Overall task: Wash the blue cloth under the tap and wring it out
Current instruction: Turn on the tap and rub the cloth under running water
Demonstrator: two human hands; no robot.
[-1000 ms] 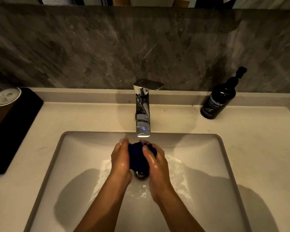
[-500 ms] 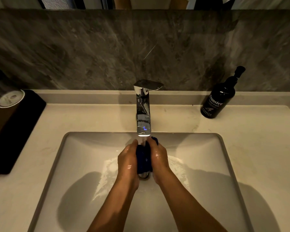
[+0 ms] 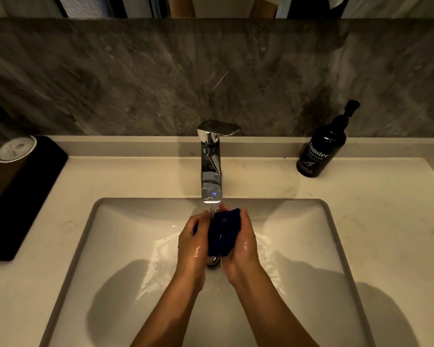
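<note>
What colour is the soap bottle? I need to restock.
Black, with white lettering, seen in the head view: soap bottle on the counter.

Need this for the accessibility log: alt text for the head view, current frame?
Two wet hands, left hand and right hand, press a bunched blue cloth between them under a chrome tap running into a white sink. A black hand wash bottle stands on the counter to the right.

Dark blue cloth [image 3: 223, 230], chrome tap [image 3: 211, 169], grey-veined marble wall [image 3: 135, 78].
</note>
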